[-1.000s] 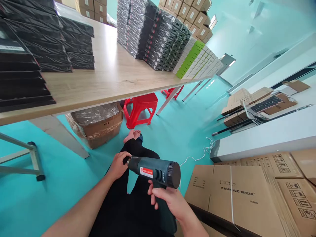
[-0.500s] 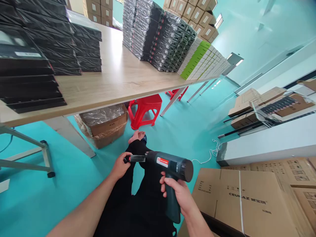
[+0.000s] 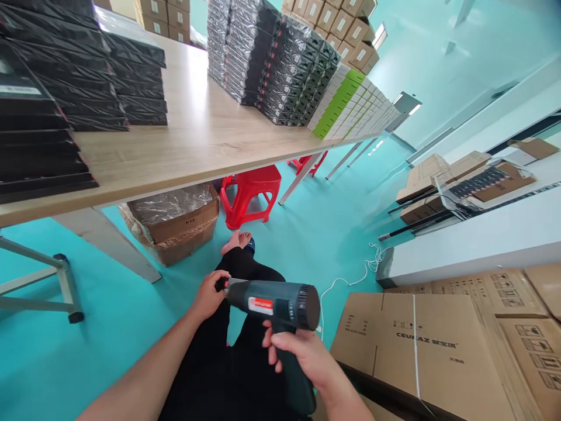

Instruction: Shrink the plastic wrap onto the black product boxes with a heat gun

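Note:
My right hand (image 3: 302, 354) is wrapped round the grip of a dark green heat gun (image 3: 284, 304) with a red and white label on its barrel. The gun lies roughly level over my lap, its nozzle pointing left. My left hand (image 3: 209, 297) pinches a small, thin black box (image 3: 222, 283) by its end. The barrel's front covers most of that box, so only a dark end and a pale edge show. Whether nozzle and box touch, I cannot tell.
Shrink-wrapped black boxes (image 3: 140, 76) and white-and-green boxes (image 3: 342, 108) stand stacked on the wooden table (image 3: 188, 143). Beneath it are an open carton (image 3: 188, 234) and a red stool (image 3: 252, 193). Large cartons (image 3: 394, 339) stand close on my right. A white cord (image 3: 344, 282) crosses the floor.
The heat gun has moved left in my right hand, its nozzle now overlapping the small box and close to my left fingers. My left hand keeps its hold. The view has shifted slightly right.

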`<state>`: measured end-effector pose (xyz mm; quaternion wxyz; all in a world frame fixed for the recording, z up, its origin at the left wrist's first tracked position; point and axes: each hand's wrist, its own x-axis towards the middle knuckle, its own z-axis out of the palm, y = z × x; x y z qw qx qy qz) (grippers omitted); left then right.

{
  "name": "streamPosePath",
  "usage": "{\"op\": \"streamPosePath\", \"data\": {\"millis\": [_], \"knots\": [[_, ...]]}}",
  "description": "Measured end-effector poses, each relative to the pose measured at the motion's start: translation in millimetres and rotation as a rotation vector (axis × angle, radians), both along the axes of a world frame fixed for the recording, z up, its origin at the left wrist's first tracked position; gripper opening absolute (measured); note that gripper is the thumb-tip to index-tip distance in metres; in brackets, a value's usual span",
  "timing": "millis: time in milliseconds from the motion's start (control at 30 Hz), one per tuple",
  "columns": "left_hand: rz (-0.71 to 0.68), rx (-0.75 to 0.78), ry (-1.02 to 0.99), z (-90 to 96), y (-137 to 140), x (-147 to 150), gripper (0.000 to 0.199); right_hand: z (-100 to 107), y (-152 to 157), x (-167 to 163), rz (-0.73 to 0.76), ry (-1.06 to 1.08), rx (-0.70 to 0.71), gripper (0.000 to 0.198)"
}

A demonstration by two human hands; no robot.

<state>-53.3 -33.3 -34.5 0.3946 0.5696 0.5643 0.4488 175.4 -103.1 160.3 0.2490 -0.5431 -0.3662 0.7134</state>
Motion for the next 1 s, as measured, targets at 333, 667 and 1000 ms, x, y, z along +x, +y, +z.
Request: {"op": "streamPosePath", "data": {"millis": [333,667,1000], "knots": [[0.411,-0.487,-1.057,-3.6,5,-21,0.018,20,19,22,-0.185,0.050,0.083,0.029],[0.459,-0.559,-1.221,12.4,4,-21,0.015,37,18,-16,0.101,0.066,0.083,0.030],[0.508,-0.553,-1.392,-5.3,8,-38,0.015,6,-19,13,0.123,-0.066,-0.054,0.026]]}}
